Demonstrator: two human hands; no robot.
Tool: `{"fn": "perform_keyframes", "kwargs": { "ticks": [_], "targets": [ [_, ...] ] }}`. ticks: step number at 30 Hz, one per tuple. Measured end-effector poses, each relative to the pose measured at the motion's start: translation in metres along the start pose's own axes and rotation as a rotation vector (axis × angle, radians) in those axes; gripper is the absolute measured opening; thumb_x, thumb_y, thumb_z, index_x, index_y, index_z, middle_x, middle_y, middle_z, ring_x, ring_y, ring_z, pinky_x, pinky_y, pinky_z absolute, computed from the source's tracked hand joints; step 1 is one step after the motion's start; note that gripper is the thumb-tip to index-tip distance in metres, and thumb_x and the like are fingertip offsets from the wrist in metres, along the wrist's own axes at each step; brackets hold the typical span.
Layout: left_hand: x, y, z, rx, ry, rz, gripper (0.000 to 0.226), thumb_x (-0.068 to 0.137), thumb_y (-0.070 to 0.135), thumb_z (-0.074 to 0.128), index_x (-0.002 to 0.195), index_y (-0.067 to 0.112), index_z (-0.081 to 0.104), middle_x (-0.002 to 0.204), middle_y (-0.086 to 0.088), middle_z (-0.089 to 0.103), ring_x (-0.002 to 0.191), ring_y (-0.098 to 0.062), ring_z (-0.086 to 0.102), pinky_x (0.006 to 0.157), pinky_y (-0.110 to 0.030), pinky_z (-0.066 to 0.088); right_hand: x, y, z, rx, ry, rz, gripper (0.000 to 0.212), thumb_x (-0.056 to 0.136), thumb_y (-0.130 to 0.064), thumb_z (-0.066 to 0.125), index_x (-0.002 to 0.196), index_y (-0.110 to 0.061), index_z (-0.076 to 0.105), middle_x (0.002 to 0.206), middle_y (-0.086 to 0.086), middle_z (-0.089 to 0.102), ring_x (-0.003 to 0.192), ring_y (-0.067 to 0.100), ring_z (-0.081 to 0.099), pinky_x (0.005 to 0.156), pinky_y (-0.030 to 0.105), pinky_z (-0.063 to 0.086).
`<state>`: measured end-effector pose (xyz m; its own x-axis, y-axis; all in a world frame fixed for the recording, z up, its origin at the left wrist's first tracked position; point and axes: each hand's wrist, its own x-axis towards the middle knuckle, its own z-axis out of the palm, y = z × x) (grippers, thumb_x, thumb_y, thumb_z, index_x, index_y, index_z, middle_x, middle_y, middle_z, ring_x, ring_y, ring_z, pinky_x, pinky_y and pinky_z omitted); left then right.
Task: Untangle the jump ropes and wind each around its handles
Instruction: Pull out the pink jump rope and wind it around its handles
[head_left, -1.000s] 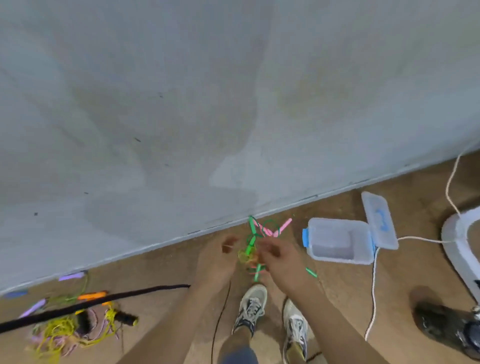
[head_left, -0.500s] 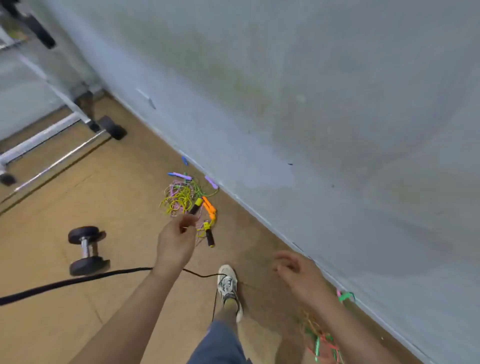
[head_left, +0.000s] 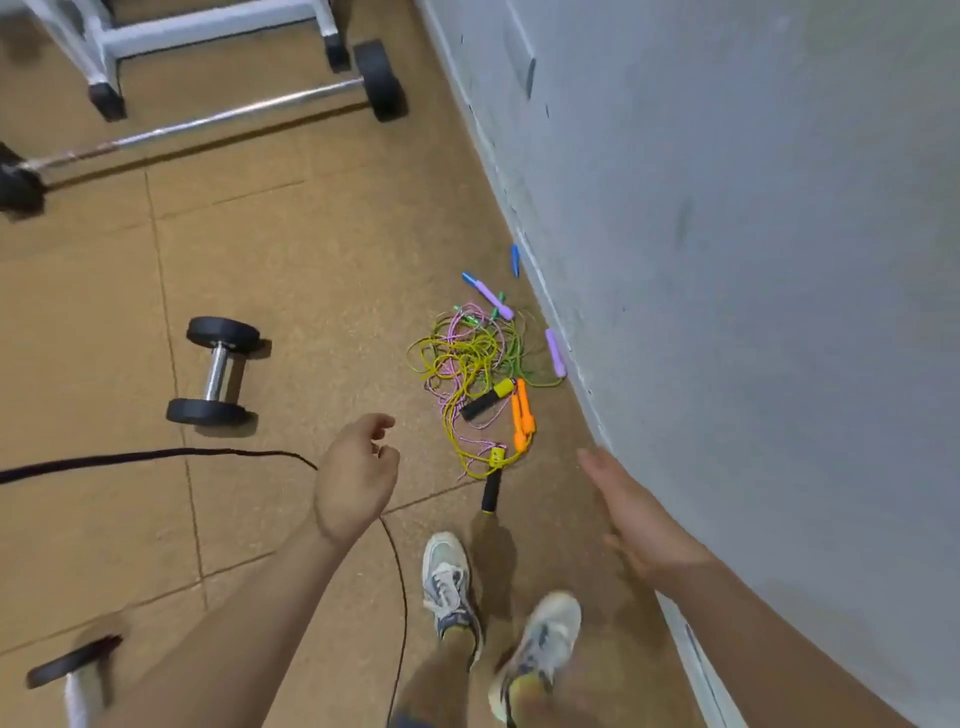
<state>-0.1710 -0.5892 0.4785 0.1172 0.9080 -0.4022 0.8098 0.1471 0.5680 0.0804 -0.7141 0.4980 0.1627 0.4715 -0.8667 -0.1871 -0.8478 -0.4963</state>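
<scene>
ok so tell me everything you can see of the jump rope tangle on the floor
The jump rope tangle is a loose heap of thin yellow, pink and green cords lying on the brown floor close to the wall. Handles stick out: two orange handles side by side, black-and-yellow handles, lilac handles and a blue handle at the far end. The left hand and right hand hover short of it, touching nothing.

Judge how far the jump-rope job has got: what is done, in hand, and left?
Done: nothing wound in view. The tangled ropes lie in one heap by the wall. In hand: nothing; the left hand and right hand are empty. Left: freeing each rope and winding it around its handles, such as the orange handles.
</scene>
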Motion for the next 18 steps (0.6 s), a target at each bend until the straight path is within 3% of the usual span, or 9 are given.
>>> {"fn": "perform_keyframes", "kwargs": {
  "ticks": [3, 6, 8, 11, 14, 16, 18],
  "targets": [
    [0.048, -0.022, 0.039, 0.079, -0.121, -0.013, 0.046, 0.08, 0.003, 0.059, 0.127, 0.005, 0.057, 0.125, -0.012, 0.06, 0.114, -0.03, 0.056, 0.098, -0.033, 0.041, 0.084, -0.025, -0.002, -0.136, -0.011, -0.008, 0.088, 0.084, -0.07, 0.048, 0.154, -0.038, 0.005, 0.161, -0.01, 0.014, 0.148, 0.018, 0.017, 0.119, 0.047, 0.017],
    [0.097, -0.034, 0.084, 0.167, -0.218, -0.041, 0.055, 0.082, 0.019, 0.054, 0.135, 0.004, 0.05, 0.135, -0.014, 0.054, 0.125, -0.027, 0.05, 0.103, -0.028, 0.033, 0.177, -0.041, 0.001, -0.247, -0.024, 0.039, 0.109, 0.073, -0.076, 0.058, 0.154, -0.035, -0.001, 0.162, -0.005, 0.013, 0.147, 0.022, 0.022, 0.119, 0.047, 0.019],
    [0.138, -0.046, 0.122, 0.184, -0.225, -0.025, 0.065, 0.074, 0.029, 0.044, 0.133, 0.002, 0.051, 0.133, -0.016, 0.056, 0.122, -0.03, 0.053, 0.1, -0.03, 0.037, 0.242, -0.049, 0.006, -0.305, -0.06, -0.005, 0.116, 0.069, -0.074, 0.064, 0.153, -0.034, -0.005, 0.162, -0.003, 0.013, 0.145, 0.025, 0.027, 0.118, 0.046, 0.022],
    [0.216, -0.077, 0.196, 0.206, -0.276, -0.018, 0.06, 0.073, 0.033, 0.047, 0.124, 0.001, 0.058, 0.12, -0.021, 0.063, 0.112, -0.036, 0.059, 0.094, -0.037, 0.043, 0.35, -0.049, 0.006, -0.463, -0.029, -0.01, 0.109, 0.079, -0.061, 0.066, 0.154, -0.025, -0.005, 0.162, 0.003, 0.009, 0.147, 0.028, 0.016, 0.119, 0.045, 0.017],
    [0.288, -0.105, 0.272, 0.315, -0.354, 0.071, 0.042, 0.083, 0.031, 0.061, 0.118, 0.006, 0.055, 0.115, -0.017, 0.062, 0.109, -0.036, 0.057, 0.087, -0.039, 0.043, 0.464, -0.022, 0.001, -0.64, 0.05, -0.03, 0.128, 0.056, -0.085, 0.065, 0.154, -0.027, 0.006, 0.158, 0.007, 0.023, 0.142, 0.033, 0.029, 0.114, 0.053, 0.028],
    [0.345, -0.118, 0.317, 0.419, -0.351, 0.202, 0.057, 0.085, 0.036, 0.064, 0.129, 0.006, 0.044, 0.134, -0.017, 0.048, 0.123, -0.034, 0.046, 0.098, -0.038, 0.037, 0.53, -0.008, -0.005, -0.736, 0.155, -0.053, 0.129, 0.055, -0.086, 0.064, 0.153, -0.029, 0.003, 0.159, 0.008, 0.018, 0.143, 0.034, 0.024, 0.114, 0.054, 0.026],
    [0.403, -0.12, 0.347, 0.503, -0.321, 0.254, 0.093, 0.08, 0.048, 0.068, 0.147, 0.007, 0.019, 0.155, -0.017, 0.019, 0.141, -0.035, 0.022, 0.112, -0.043, 0.024, 0.584, -0.007, -0.012, -0.853, 0.273, -0.094, 0.12, 0.067, -0.074, 0.065, 0.154, -0.03, -0.005, 0.162, 0.007, 0.002, 0.148, 0.034, 0.008, 0.118, 0.052, 0.018]
  ]
}}
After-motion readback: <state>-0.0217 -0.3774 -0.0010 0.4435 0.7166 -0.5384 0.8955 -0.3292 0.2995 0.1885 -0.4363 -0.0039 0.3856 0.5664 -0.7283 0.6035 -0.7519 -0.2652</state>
